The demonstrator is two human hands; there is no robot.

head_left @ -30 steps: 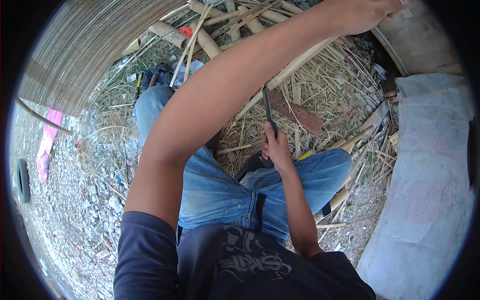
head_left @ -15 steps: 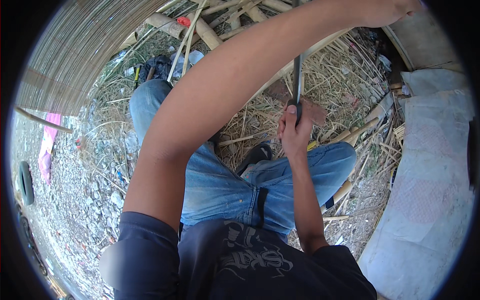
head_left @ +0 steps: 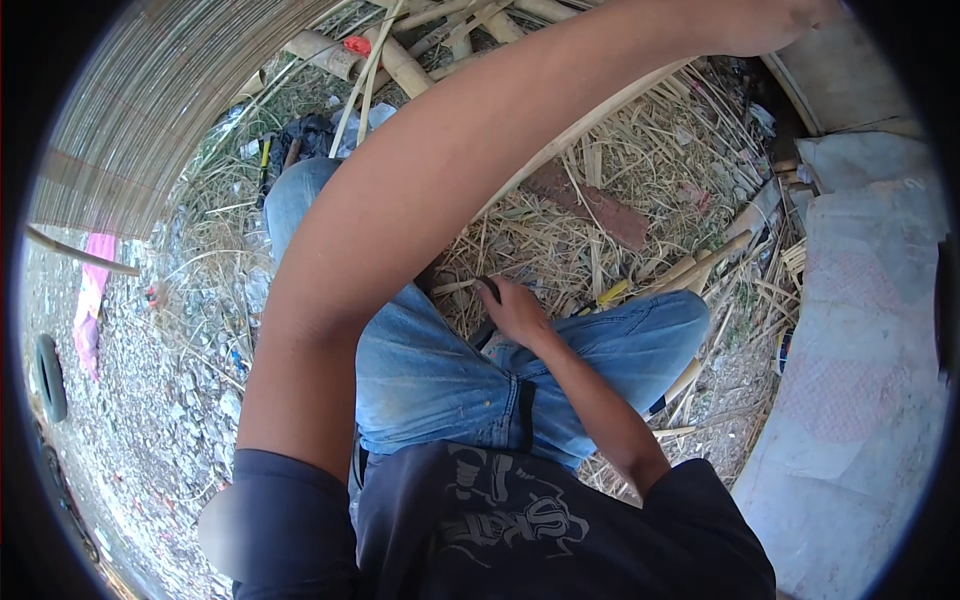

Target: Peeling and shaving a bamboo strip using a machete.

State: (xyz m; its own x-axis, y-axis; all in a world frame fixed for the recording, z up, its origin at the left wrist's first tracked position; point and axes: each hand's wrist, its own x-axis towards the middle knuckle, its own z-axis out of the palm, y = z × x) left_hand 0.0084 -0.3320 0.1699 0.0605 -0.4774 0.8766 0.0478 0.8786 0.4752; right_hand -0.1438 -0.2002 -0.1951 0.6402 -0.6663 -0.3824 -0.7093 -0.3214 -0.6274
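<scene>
My left arm reaches across the view to the upper right. My left hand is at the top edge there, its fingers curled and partly cut off, so what they hold cannot be made out. Between my knees, low over the ground, my right hand is closed round the dark handle of a long-bladed knife. Its blade does not show now; my left forearm covers the area beyond it. A split bamboo strip slants beneath that forearm, up toward the left hand's side. Past my right hand lies a reddish-brown slab.
Bamboo shavings litter the ground. Cut bamboo poles lie at the far side. A slatted bamboo blind hangs at left. A pale sheet lies at right. Yellow-marked tools lie by my right knee and left knee.
My right hand has come down and left with the knife, from above the slab to between my knees. The blade, visible before, is now hidden. My left arm has barely shifted.
</scene>
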